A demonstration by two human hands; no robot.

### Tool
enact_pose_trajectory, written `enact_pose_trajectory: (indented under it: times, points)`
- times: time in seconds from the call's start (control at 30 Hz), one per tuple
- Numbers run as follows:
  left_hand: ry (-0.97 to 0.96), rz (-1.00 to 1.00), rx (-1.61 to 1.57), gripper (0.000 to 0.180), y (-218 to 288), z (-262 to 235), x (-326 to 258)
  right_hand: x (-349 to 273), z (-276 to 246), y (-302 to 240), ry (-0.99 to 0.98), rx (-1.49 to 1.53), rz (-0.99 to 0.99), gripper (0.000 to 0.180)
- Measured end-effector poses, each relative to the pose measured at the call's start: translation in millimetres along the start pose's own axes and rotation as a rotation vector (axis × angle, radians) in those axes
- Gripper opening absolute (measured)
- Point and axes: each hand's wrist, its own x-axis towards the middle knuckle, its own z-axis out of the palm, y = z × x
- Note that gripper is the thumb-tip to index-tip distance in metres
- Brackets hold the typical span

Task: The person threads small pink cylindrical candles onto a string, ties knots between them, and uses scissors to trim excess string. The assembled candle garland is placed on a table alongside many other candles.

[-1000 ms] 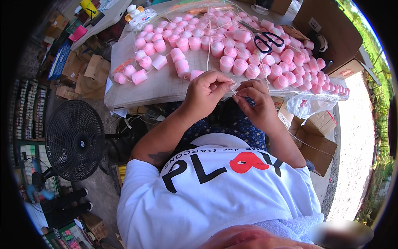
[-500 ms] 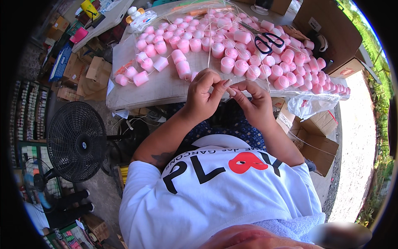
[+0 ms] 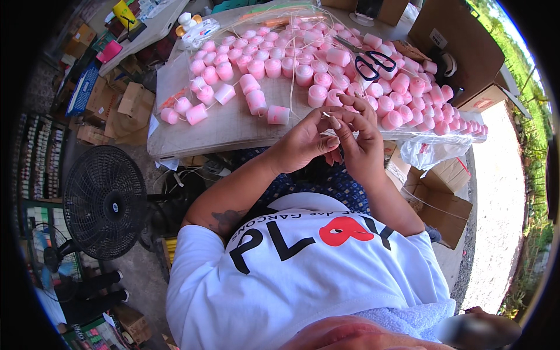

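Note:
My left hand and my right hand meet at the near edge of the table. Their fingers are bent together around a thin whitish string, whose short end shows between the fingertips. Part of the string is hidden by the fingers. Beyond them lie many small pink cylinders with swirled tops, some joined by string. One pink cylinder lies on its side just left of my left hand. Scissors with dark handles rest on the pile, beyond my right hand.
The pale table carries the pile. A tall open cardboard box stands at its right end, with a clear plastic bag hanging at the near edge. To the left stands a black fan. More cardboard boxes sit below right.
Both hands have shifted slightly lower and closer together, with the right fingers now raised and spread around the string end. The pink cylinder by my left hand has come into full view.

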Motion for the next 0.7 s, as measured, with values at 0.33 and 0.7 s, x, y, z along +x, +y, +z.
enact_pose_trajectory:
  times: [0.33, 0.7]
  points:
    - [0.328, 0.171, 0.439, 0.020, 7.0, -8.1, -2.2, -5.9, -8.2, 16.5, -0.063, 0.117, 0.079, 0.011]
    - [0.434, 0.394, 0.898, 0.008, 5.7, -9.3, -2.2, -5.7, -4.8, 13.5, -0.100, 0.222, 0.155, 0.010]
